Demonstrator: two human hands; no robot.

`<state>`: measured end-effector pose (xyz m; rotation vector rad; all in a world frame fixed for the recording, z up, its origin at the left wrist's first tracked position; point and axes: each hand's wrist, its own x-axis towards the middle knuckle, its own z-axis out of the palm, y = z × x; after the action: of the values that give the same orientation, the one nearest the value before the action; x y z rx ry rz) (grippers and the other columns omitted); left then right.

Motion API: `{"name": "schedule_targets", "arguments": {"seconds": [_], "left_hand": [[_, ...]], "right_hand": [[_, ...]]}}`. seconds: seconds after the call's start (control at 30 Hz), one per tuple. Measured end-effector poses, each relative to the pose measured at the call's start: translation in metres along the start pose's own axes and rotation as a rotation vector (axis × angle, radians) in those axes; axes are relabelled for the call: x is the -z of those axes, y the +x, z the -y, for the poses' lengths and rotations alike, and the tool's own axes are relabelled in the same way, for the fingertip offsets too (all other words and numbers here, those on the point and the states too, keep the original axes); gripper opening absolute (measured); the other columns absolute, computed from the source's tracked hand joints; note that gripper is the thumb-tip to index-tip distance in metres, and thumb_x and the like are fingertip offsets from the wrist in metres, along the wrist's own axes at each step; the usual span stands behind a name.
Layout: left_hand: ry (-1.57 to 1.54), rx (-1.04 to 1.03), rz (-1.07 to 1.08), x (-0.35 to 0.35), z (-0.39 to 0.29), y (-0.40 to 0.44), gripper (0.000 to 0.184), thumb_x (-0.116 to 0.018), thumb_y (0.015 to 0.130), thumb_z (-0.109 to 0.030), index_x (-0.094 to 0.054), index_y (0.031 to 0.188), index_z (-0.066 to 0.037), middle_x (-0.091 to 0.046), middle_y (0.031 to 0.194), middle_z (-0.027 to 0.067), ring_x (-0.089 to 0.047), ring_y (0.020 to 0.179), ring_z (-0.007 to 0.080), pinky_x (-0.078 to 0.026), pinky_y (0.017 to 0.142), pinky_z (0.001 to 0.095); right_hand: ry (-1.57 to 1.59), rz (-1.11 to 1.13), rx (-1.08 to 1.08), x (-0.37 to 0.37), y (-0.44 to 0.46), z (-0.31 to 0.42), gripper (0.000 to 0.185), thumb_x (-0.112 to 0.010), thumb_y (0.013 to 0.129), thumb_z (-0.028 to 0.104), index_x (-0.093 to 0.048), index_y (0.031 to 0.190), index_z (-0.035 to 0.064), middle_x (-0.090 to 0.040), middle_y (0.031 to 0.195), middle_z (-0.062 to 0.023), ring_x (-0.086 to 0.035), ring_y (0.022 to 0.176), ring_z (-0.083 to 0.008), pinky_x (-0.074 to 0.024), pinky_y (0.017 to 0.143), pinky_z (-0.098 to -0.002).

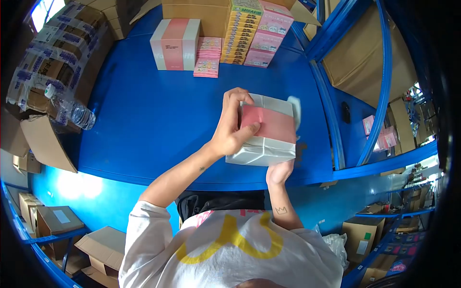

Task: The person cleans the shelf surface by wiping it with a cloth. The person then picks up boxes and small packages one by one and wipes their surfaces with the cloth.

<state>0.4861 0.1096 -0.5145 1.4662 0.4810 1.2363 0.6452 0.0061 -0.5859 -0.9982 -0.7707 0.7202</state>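
Blue bench [144, 105] beneath, my left hand [229, 127] clamps the pink-and-white box [261, 152], thumb [248, 131] on its pink band [278, 127], which should steady it. My right hand [280, 172] seems to bear weight from below; whether its hidden fingers close, I can't tell.

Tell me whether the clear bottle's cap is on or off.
On: a pale cap covers the neck of the bottle.

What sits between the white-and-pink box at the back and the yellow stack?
In the head view, piled flat pink packets sit between that back box and the yellow stack.
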Motion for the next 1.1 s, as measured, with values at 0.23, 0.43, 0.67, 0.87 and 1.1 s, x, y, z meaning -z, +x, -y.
{"name": "schedule_targets", "arguments": {"seconds": [0.23, 0.43, 0.67, 0.87, 1.1], "left_hand": [[0.3, -0.242, -0.161, 0.003, 0.008, 0.004, 0.034, -0.058, 0.082, -0.01, -0.043, 0.112, -0.007, -0.043, 0.113, 0.014, -0.047, 0.094, 0.0228, -0.041, 0.083, 0.0338], [-0.071, 0.149, -0.142, 0.046, 0.001, 0.02, 0.032, -0.053, 0.084, -0.028, -0.05, 0.109, -0.008, -0.048, 0.109, 0.0162, -0.048, 0.097, 0.025, -0.039, 0.088, 0.04], [-0.044, 0.019, 0.31, 0.038, -0.005, 0.03, 0.04, -0.047, 0.074, -0.017, -0.051, 0.113, -0.01, -0.049, 0.114, 0.0162, -0.046, 0.11, 0.0303, -0.034, 0.1, 0.0443], [-0.006, 0.064, 0.212, 0.03, 0.0, 0.019, 0.051, -0.046, 0.064, -0.012, -0.05, 0.114, -0.01, -0.043, 0.125, 0.0154, -0.039, 0.121, 0.0351, -0.03, 0.106, 0.0481], [0.095, -0.069, -0.121, 0.001, 0.006, 0.007, 0.048, -0.045, 0.066, -0.012, -0.048, 0.114, -0.008, -0.035, 0.134, 0.0143, -0.033, 0.125, 0.0376, -0.029, 0.106, 0.0516]], "right_hand": [[-0.1, 0.029, -0.008, 0.015, -0.029, -0.001, 0.045, -0.032, 0.101, 0.017, -0.034, 0.143, 0.0005, -0.047, 0.138, -0.014, -0.049, 0.118, -0.0238, -0.0357, 0.103, -0.0355], [-0.417, 0.113, 0.016, 0.016, -0.039, 0.003, 0.047, -0.033, 0.102, 0.012, -0.028, 0.146, -0.0021, -0.047, 0.137, -0.018, -0.049, 0.115, -0.0248, -0.0349, 0.103, -0.035], [-0.414, 0.246, -0.081, -0.01, -0.002, 0.037, 0.047, -0.032, 0.101, 0.01, -0.03, 0.146, -0.0037, -0.042, 0.142, -0.0222, -0.047, 0.122, -0.0281, -0.0342, 0.105, -0.0365], [-0.611, 0.473, 0.684, -0.015, -0.007, 0.059, 0.05, -0.038, 0.098, 0.009, -0.03, 0.142, -0.0117, -0.023, 0.152, -0.0303, -0.032, 0.137, -0.0408, -0.0297, 0.111, -0.0402], [-0.323, 0.192, -0.061, 0.012, -0.014, 0.019, 0.042, -0.039, 0.098, 0.007, -0.041, 0.138, -0.0058, -0.043, 0.141, -0.0235, -0.05, 0.12, -0.034, -0.0378, 0.103, -0.0359]]}}
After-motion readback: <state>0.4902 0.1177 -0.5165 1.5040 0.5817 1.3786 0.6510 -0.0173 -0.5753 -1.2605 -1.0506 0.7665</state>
